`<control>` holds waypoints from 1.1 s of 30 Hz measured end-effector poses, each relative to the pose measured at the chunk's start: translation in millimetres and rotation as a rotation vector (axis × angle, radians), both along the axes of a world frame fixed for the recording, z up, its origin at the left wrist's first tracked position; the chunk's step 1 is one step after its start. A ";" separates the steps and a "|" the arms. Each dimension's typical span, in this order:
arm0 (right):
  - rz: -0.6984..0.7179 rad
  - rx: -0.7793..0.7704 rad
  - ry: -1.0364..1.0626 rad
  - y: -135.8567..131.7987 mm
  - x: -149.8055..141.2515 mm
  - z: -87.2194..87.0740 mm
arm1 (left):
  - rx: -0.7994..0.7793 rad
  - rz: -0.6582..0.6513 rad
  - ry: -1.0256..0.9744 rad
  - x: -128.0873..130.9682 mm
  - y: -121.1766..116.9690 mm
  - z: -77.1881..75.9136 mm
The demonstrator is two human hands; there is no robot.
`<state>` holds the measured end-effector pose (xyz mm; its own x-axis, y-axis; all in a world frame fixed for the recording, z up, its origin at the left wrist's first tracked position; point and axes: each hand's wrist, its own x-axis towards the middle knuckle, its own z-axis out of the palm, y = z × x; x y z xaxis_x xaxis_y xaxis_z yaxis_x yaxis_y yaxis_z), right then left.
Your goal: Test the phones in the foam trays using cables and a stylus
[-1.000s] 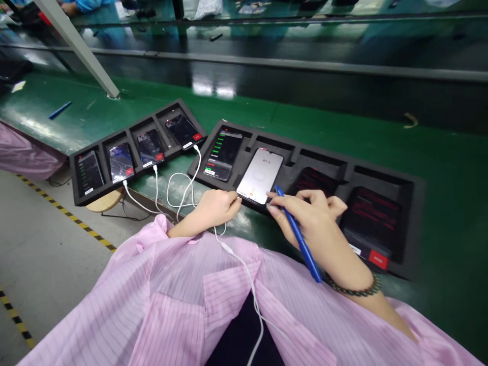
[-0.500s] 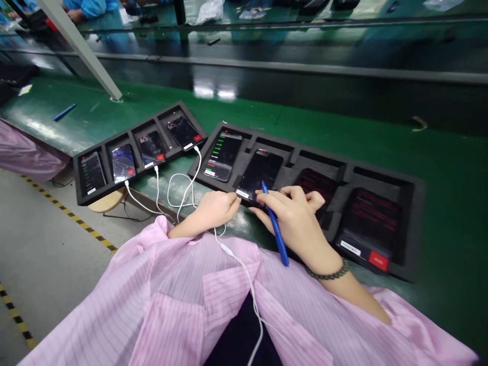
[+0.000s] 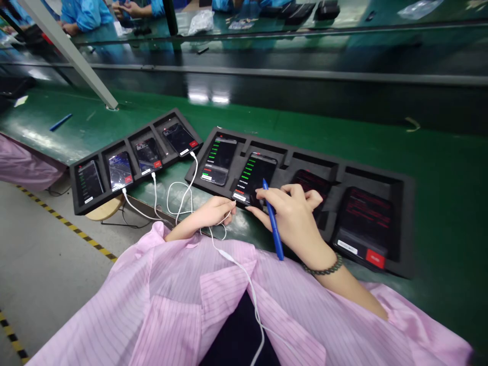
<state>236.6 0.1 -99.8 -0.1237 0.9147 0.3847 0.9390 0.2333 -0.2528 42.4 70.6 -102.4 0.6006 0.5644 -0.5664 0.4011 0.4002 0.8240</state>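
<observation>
My left hand [image 3: 215, 211] is pinched around a thin white cable [image 3: 229, 255] just below the near edge of the right-hand foam tray [image 3: 406, 213]. Closest to it is a phone [image 3: 255, 173] in that tray, its lit screen listing green and red lines. A blue pen [image 3: 273, 223] slants between the fingers of my right hand [image 3: 295, 218], which hovers at this phone's lower right corner. Part of a third phone [image 3: 310, 183] with dim red text is hidden behind my right hand. At either end lie another listing phone [image 3: 219, 160] and a phone with red text [image 3: 364, 221].
A second foam tray [image 3: 74, 190] at the left holds several phones, some with white cables [image 3: 154, 193] plugged in. A grey post [image 3: 72, 56] rises from the green bench. Another blue pen [image 3: 61, 122] lies far left. Co-workers in blue sleeves [image 3: 89, 15] sit across.
The screen of the phone between my hands has gone from dark to a green and red list. My left hand has drawn slightly back from it; my right hand stays near it with the pen.
</observation>
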 end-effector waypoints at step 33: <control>-0.089 -0.229 -0.141 32.1 -0.5 5.6 | 1.236 -0.206 0.755 3.9 46.8 30.0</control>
<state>236.1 32.2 -94.3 -0.0766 0.9855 0.1514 0.9828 0.1002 -0.1551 46.3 117.4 -72.4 0.5153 0.8570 -0.0050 0.8456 -0.5075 0.1655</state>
